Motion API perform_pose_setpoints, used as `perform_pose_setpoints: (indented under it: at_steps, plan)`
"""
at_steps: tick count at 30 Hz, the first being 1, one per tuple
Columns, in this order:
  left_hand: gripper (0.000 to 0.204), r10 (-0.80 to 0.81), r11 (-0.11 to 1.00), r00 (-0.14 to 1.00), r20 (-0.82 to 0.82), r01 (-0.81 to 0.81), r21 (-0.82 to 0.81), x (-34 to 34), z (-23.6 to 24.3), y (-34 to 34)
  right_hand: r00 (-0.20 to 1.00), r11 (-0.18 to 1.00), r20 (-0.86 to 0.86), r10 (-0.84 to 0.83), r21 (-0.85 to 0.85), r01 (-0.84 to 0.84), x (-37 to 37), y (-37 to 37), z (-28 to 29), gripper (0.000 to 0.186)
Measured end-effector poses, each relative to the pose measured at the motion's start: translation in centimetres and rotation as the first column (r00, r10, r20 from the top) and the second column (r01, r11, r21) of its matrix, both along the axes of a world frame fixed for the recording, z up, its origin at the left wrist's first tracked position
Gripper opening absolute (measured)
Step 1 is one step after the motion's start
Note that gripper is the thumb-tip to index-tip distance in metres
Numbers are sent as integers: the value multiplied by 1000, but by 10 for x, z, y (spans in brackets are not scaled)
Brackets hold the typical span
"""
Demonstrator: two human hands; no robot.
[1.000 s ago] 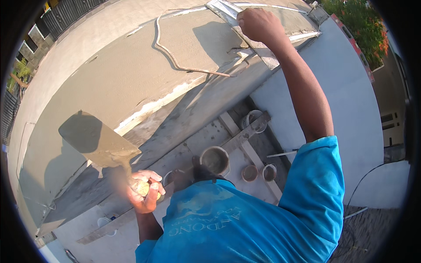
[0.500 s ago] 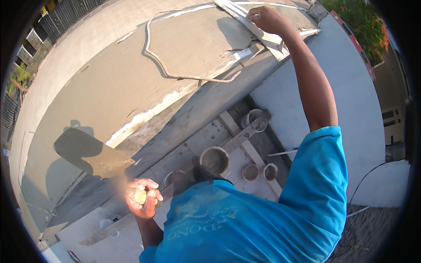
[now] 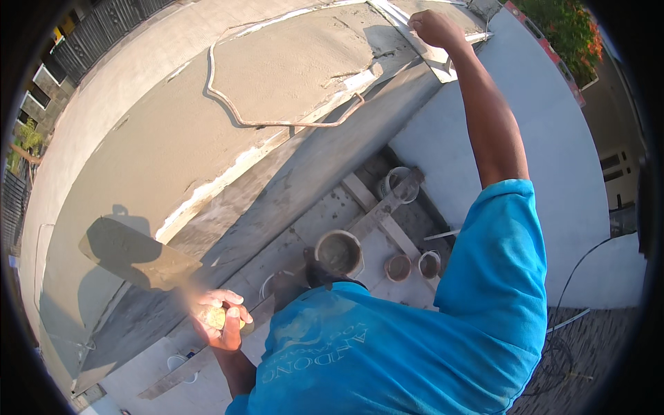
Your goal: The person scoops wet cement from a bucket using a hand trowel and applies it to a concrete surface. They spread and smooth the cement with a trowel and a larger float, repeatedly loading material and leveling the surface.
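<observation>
Left hand (image 3: 220, 324) blurred on trowel (image 3: 138, 252) handle; right hand (image 3: 432, 28) grips straightedge (image 3: 415, 38).

Low sun warms a grey plastered wall (image 3: 138, 138); pale wall (image 3: 567, 159) at three o'clock, orange-flowered bush (image 3: 567, 31) at one, dark fence (image 3: 90, 38) at eleven.

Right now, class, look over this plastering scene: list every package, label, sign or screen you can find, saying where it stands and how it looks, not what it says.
No packages, signs or screens show.
Shirt print: pale lettering in an arc on the blue shirt, lower middle.
Buckets: round and grey with mortar, on the ground below the wall, with no labels to be seen.
Left hand: grips a trowel handle, unmarked.
Right hand: holds a float on the wet plaster, unmarked.
</observation>
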State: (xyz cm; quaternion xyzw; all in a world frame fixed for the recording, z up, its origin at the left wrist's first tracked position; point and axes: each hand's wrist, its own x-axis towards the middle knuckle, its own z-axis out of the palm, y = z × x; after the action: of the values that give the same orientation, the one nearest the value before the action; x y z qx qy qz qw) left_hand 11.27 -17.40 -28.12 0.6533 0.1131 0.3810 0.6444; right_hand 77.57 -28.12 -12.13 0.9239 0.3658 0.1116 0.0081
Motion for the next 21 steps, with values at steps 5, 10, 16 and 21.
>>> perform_pose_setpoints:
  at_steps: [5, 10, 16, 21]
  plan:
    - [30, 88, 993, 996, -26, -90, -83, -7, -2, -3, 991, 999, 131, -35, 14, 33, -123, 37, 26, 32]
    - [29, 99, 987, 995, 9, -98, -124, -4, -5, -6, 978, 983, 105, 182, -26, -180, -193, 60, 18, 32]
    - [30, 71, 990, 997, 38, -66, -125, -11, -9, 4, 967, 969, 116, 227, -126, -212, -234, 73, 18, 28]
    - [31, 50, 990, 999, 1, -49, -135, 6, -8, -7, 981, 983, 155, 119, -155, -94, -176, 59, 14, 27]
